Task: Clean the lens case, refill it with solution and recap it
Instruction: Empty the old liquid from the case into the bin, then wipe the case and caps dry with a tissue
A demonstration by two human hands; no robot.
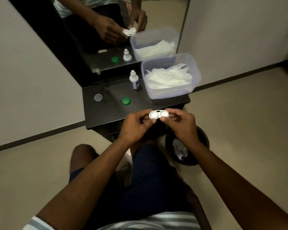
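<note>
The white two-well lens case [158, 114] is held level between both hands just past the near edge of the black table [106, 112], both wells uncapped. My left hand [136, 127] pinches its left end and my right hand [181, 124] pinches its right end. A green cap [126, 101] and a clear grey cap [98, 97] lie on the table. The white solution bottle [134, 80] with a blue label stands upright behind them. Whether the wells hold liquid is not visible.
A clear plastic tub [194, 77] of white tissues stands at the table's right rear. A mirror [106, 30] leans behind the table. A black bin [204, 138] with crumpled tissue sits on the floor under my right wrist. My knees are below the table edge.
</note>
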